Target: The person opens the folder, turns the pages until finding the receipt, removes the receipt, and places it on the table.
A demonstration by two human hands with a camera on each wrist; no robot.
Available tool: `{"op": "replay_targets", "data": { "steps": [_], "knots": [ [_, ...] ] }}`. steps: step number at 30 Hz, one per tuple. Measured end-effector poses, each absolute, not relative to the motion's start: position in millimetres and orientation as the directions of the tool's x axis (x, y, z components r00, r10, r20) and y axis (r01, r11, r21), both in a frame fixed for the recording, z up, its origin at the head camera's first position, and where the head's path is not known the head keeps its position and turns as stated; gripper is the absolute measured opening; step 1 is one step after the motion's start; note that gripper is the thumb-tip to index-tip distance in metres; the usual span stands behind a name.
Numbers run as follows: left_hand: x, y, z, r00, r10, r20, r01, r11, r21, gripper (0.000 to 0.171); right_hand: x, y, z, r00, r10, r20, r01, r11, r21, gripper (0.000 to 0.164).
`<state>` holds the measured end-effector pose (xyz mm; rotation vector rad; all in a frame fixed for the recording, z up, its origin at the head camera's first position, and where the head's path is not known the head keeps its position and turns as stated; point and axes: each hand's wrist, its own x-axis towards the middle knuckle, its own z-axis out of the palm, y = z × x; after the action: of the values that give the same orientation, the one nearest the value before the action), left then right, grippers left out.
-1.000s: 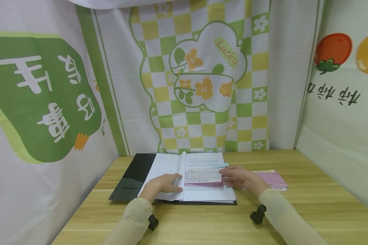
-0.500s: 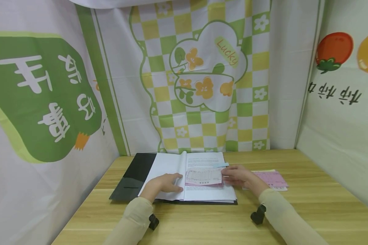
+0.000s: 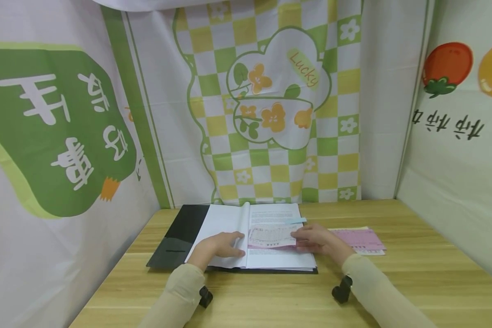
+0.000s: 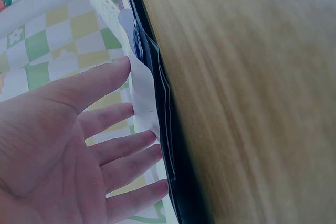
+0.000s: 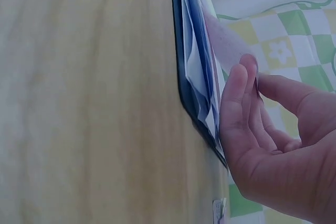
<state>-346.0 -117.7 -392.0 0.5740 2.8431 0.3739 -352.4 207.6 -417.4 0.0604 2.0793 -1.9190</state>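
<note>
A black folder [image 3: 175,230] lies open on the table, its pages [image 3: 276,260] turned at the centre. My left hand [image 3: 217,246] rests on the left page near the fold; in the left wrist view its fingers [image 4: 126,169] are extended and touch the paper. Over the right page, my right hand [image 3: 317,239] pinches the right end of a white and pink printed slip [image 3: 270,235] between thumb and fingers. The right wrist view shows this pinkish slip [image 5: 231,43] raised at the held end. A blue tab [image 3: 297,221] sticks out at the right page's edge.
More pink and white slips [image 3: 358,240] lie on the wooden table [image 3: 266,300] to the right of the folder, partly behind my right hand. Printed cloth [image 3: 274,173] hangs at the back, with cloth walls on both sides.
My right hand has shifted slightly left and pinches further in on the slip. The slip's white sheet has tilted and settled a little. My left hand stays in place.
</note>
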Motion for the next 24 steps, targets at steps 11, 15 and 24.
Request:
{"op": "replay_targets", "data": {
  "steps": [11,15,24],
  "knots": [
    [-347,-118,-392,-0.899,0.409,-0.159,0.356,0.891,0.281,0.064,-353,222,-412,-0.965,-0.158,-0.208,0.163,0.259,-0.952,0.034],
    [-347,-117,-392,-0.899,0.407,-0.162,0.352,0.891,0.286,0.064,-355,227,-410,-0.965,-0.158,-0.209,0.161,0.27,-0.949,0.038],
    [-347,-118,-391,-0.902,0.399,-0.166,0.344,0.895,0.284,0.064,-357,243,-402,-0.966,-0.176,-0.189,0.143,0.245,-0.959,0.054]
  ]
}}
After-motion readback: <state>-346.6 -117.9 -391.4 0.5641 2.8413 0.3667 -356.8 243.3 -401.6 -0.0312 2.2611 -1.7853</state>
